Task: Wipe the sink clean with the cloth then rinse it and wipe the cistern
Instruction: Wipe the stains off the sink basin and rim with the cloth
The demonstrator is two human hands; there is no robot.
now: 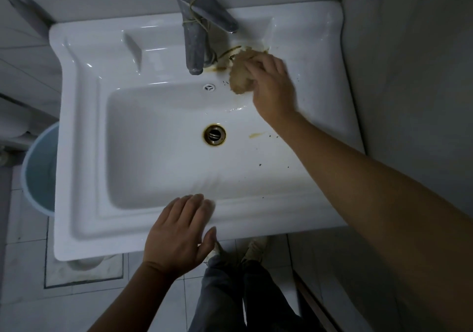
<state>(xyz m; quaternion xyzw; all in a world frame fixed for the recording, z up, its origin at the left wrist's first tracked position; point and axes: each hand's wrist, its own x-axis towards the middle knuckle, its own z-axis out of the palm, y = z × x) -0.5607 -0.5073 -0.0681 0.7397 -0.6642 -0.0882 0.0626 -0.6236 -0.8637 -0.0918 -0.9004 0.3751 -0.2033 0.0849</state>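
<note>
right now the right hand (271, 86) presses the bunched cloth (242, 76) onto the sink (84, 132) ledge beside the tap (197, 30), fingers curled over it, likely to scrub the brown stains there. meanwhile the left hand (179, 232) hovers over the front rim, fingers straight and close together, seemingly for balance.

the right hand (271, 86) is stretched far forward on a bare, nearly straight arm that enters from the right edge, palm down, fingers curled over a crumpled tan cloth (240, 76). the left hand (179, 232) sits nearer the body, palm down, fingers straight and close together, thumb spread to the right, fingertips blurred; its bare forearm enters from the bottom edge
</note>
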